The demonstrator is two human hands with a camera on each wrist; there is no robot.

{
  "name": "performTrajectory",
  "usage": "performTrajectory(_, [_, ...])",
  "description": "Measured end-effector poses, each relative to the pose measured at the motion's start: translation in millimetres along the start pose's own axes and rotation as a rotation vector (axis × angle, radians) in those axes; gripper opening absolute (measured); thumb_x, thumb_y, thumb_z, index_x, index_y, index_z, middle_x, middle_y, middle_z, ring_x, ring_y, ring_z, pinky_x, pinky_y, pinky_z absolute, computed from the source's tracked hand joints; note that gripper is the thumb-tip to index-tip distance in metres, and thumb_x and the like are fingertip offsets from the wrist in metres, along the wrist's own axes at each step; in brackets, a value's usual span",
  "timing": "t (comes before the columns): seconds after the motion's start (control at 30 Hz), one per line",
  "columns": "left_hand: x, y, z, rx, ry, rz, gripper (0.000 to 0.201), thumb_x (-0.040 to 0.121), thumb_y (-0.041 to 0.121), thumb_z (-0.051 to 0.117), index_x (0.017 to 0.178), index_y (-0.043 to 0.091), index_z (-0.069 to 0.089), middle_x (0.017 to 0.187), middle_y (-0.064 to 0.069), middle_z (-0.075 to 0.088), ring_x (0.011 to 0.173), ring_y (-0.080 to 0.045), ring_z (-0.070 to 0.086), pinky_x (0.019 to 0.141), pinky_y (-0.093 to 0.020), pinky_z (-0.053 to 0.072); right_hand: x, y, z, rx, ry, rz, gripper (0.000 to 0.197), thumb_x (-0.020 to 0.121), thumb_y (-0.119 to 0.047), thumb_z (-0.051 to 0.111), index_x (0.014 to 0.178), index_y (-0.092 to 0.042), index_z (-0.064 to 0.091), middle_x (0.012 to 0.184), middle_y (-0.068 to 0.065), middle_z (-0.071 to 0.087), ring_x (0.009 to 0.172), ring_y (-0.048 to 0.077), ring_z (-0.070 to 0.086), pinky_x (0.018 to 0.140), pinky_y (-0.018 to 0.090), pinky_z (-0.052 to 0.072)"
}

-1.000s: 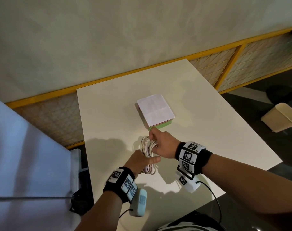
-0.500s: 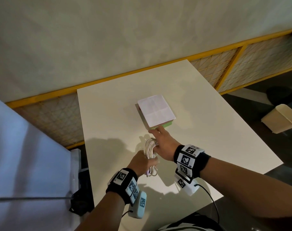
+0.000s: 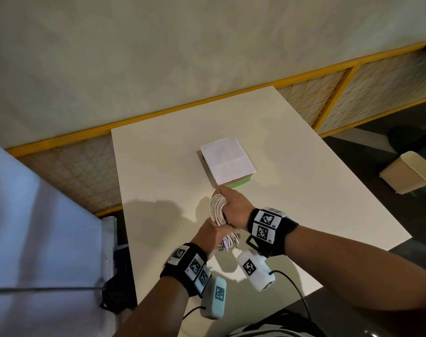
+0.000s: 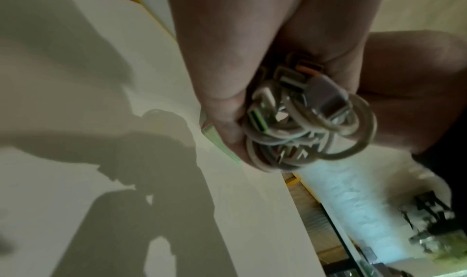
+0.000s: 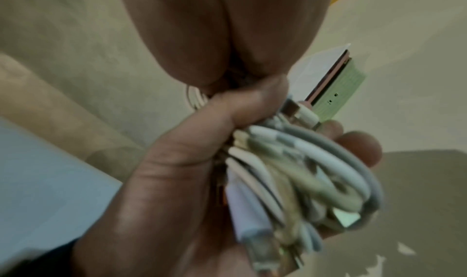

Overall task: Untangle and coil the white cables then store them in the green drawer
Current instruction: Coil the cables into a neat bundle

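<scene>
1. coiled white cables (image 4: 310,129) are gripped by the left hand (image 4: 227,61), fingers curled round the bundle.
2. several connector ends are seen poking out of the coil; a metal plug (image 4: 328,99) is on top.
3. the right hand (image 4: 409,93) is pressed against the bundle from the other side.
4. a green drawer edge (image 4: 215,139) is partly seen just behind the thumb.
5. hand and arm shadows are cast on the white table (image 4: 76,181).
6. the background is blurred.

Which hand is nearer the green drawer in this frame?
Right. The right hand grips the far end of the cable coil, its knuckles just short of the green drawer. The left hand holds the coil's near end, farther back.
</scene>
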State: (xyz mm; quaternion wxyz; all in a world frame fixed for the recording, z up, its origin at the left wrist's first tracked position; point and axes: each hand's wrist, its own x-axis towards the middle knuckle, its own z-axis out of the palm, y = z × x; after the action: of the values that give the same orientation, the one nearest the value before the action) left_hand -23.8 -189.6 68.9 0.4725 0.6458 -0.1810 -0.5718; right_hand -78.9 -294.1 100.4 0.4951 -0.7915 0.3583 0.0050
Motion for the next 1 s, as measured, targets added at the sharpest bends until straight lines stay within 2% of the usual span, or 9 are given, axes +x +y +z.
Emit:
performTrajectory(0.07, [0, -1, 1, -0.019, 0.002, 0.012, 0.003, 0.078, 0.005, 0.069, 0.076, 0.005, 0.072, 0.065, -0.002, 0.071, 0.059, -0.01, 0.062, 0.06, -0.02, 0.047, 0, -2, 0, 0.031, -0.002, 0.006, 0.039, 0.078, 0.004, 0.034, 0.108, -0.011, 0.054, 0.106, 0.012, 0.064, 0.098, 0.026, 0.059, 0.086, 0.034, 0.049])
performTrajectory(0.17, [1, 0, 0, -0.061, 0.032, 0.038, 0.023, 0.067, 0.013, 0.074, 0.087, 0.003, 0.074, 0.079, -0.009, 0.071, 0.073, -0.018, 0.061, 0.071, -0.032, 0.048, 2, -2, 1, 0.083, -0.002, 0.015, 0.038, 0.078, 0.004, 0.034, 0.107, -0.011, 0.055, 0.105, 0.011, 0.064, 0.099, 0.025, 0.059, 0.088, 0.037, 0.05])
performTrajectory(0.3, [3, 4, 0, -0.137, 0.008, -0.016, 0.013, 0.063, 0.01, 0.072, 0.074, 0.006, 0.074, 0.073, -0.014, 0.07, 0.073, -0.027, 0.064, 0.074, -0.038, 0.047, 5, -4, -3, 0.058, -0.06, 0.011, 0.032, 0.081, 0.003, 0.033, 0.1, -0.017, 0.049, 0.099, 0.005, 0.06, 0.091, 0.019, 0.056, 0.067, 0.016, 0.046])
performTrajectory(0.47, [0, 6, 0, -0.227, -0.003, -0.068, 0.012, 0.079, 0.004, 0.065, 0.068, 0.008, 0.061, 0.059, -0.009, 0.056, 0.055, -0.026, 0.061, 0.05, -0.024, 0.046, 7, -9, -12, -0.024, -0.15, 0.001, 0.019, 0.088, -0.003, 0.037, 0.1, -0.015, 0.046, 0.098, 0.004, 0.055, 0.091, 0.018, 0.052, 0.068, 0.021, 0.04])
performTrajectory(0.63, [3, 9, 3, -0.29, 0.071, -0.044, 0.014, 0.064, 0.007, 0.066, 0.051, 0.01, 0.062, 0.053, -0.013, 0.057, 0.048, -0.026, 0.057, 0.058, -0.03, 0.043, 11, -15, -8, 0.118, -0.079, 0.061, 0.047, 0.084, 0.001, 0.034, 0.127, -0.018, 0.042, 0.12, 0.009, 0.055, 0.106, 0.025, 0.056, 0.092, 0.039, 0.049])
performTrajectory(0.8, [6, 7, 2, -0.36, 0.094, -0.046, 0.02, 0.077, 0.004, 0.061, 0.058, 0.009, 0.061, 0.053, -0.009, 0.055, 0.046, -0.023, 0.055, 0.057, -0.03, 0.043, 11, -19, -9, 0.06, -0.155, 0.073, 0.056, 0.084, 0.001, 0.035, 0.137, -0.02, 0.034, 0.132, 0.012, 0.05, 0.118, 0.024, 0.05, 0.1, 0.034, 0.043])
performTrajectory(0.9, [6, 3, -2, -0.453, 0.084, -0.061, 0.019, 0.074, 0.001, 0.055, 0.056, 0.008, 0.052, 0.047, -0.003, 0.044, 0.04, -0.016, 0.046, 0.047, -0.026, 0.043, 12, -22, -6, -0.133, -0.222, 0.039, 0.057, 0.083, -0.006, 0.043, 0.137, -0.021, 0.032, 0.132, 0.009, 0.051, 0.119, 0.025, 0.048, 0.108, 0.044, 0.032])
performTrajectory(0.93, [5, 3, -3, -0.46, 0.066, -0.052, 0.02, 0.077, 0.0, 0.054, 0.06, 0.007, 0.05, 0.047, -0.002, 0.043, 0.04, -0.016, 0.045, 0.046, -0.025, 0.043, 13, -22, -7, -0.177, -0.236, 0.03, 0.06, 0.082, -0.01, 0.046, 0.138, -0.022, 0.03, 0.131, 0.008, 0.051, 0.115, 0.024, 0.05, 0.106, 0.043, 0.034])
performTrajectory(1.0, [2, 5, -5, -0.445, 0.048, -0.026, 0.021, 0.087, 0.001, 0.052, 0.067, 0.007, 0.051, 0.047, -0.001, 0.044, 0.041, -0.016, 0.047, 0.048, -0.026, 0.041, 15, -19, -13, -0.054, -0.308, 0.032, 0.072, 0.074, -0.014, 0.054, 0.141, -0.021, 0.027, 0.129, 0.01, 0.049, 0.102, 0.02, 0.051, 0.087, 0.029, 0.044])
